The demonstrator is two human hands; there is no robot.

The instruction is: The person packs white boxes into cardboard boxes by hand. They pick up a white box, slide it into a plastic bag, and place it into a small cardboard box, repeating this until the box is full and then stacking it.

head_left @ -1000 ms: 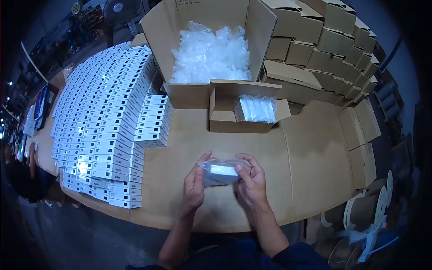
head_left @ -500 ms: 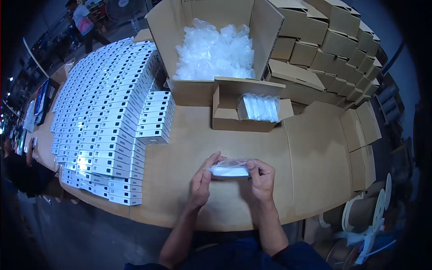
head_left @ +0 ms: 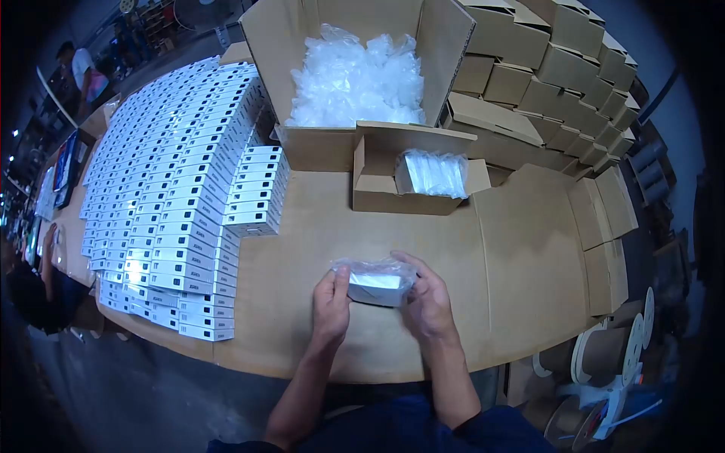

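Note:
Between my hands, above the cardboard-covered table, is a small white box in a clear plastic bag (head_left: 374, 285). My left hand (head_left: 332, 303) grips its left end, thumb on top. My right hand (head_left: 429, 300) curls around the right end, its fingers against the loose plastic. Beyond them stands an open cardboard carton (head_left: 404, 202), with several bagged white boxes (head_left: 434, 174) upright in its right part. Behind that, a big open carton (head_left: 317, 151) holds a heap of clear plastic bags (head_left: 359, 83).
Stacked white boxes (head_left: 177, 196) fill the table's left side. Brown cartons (head_left: 540, 98) are piled at the back right, and cardboard flaps (head_left: 604, 226) stand along the right edge. Reels (head_left: 612, 355) sit below right. One person (head_left: 38, 287) is at far left, another (head_left: 87, 75) farther back.
The bagged box has tilted so more of its face shows, and the right hand's grip has shifted, its fingers extending over the bag. The person in the background has moved left.

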